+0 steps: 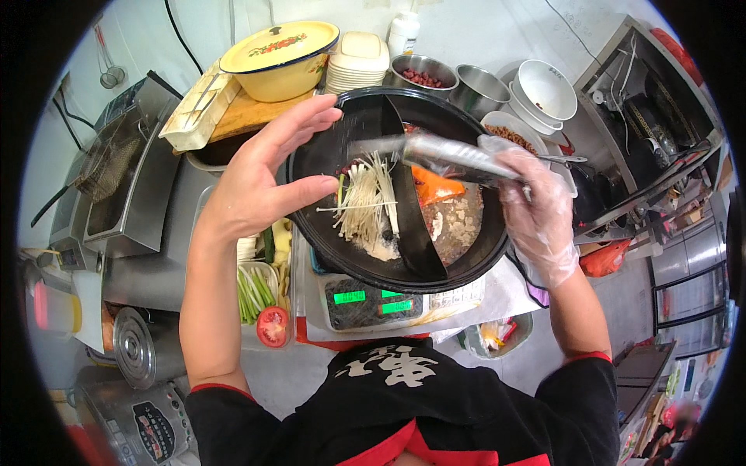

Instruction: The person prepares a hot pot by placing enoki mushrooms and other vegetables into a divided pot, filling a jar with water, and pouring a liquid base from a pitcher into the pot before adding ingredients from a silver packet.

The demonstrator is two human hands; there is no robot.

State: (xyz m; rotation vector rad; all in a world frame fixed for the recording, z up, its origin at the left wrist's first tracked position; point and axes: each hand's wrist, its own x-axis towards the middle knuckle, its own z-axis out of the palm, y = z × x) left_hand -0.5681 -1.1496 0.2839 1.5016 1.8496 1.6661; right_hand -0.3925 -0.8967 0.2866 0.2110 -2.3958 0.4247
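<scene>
A black divided hot pot [428, 233] rests on a digital scale [373, 303] with lit green displays. In its left compartment lie enoki mushrooms [366, 201] and a heap of pale powder [382, 250]. The right compartment has a block of orange-red hot pot base [434, 186] and crumbly tan seasoning [457, 221]. My bare left hand [271, 169] is spread at the pot's left rim, holding nothing. In a clear plastic glove, my right hand [536, 204] grips a blurred plastic packet [457, 157], tilted over the divider. Fine specks show above the left compartment.
Left of the pot are scallions [253, 294] and a halved tomato [273, 326]. Behind stand a yellow enamel pot [280, 61], stacked pale containers [356, 64], steel bowls [422, 78] and white bowls [545, 90]. A fryer [131, 169] is at left, a waste bin [498, 338] below right.
</scene>
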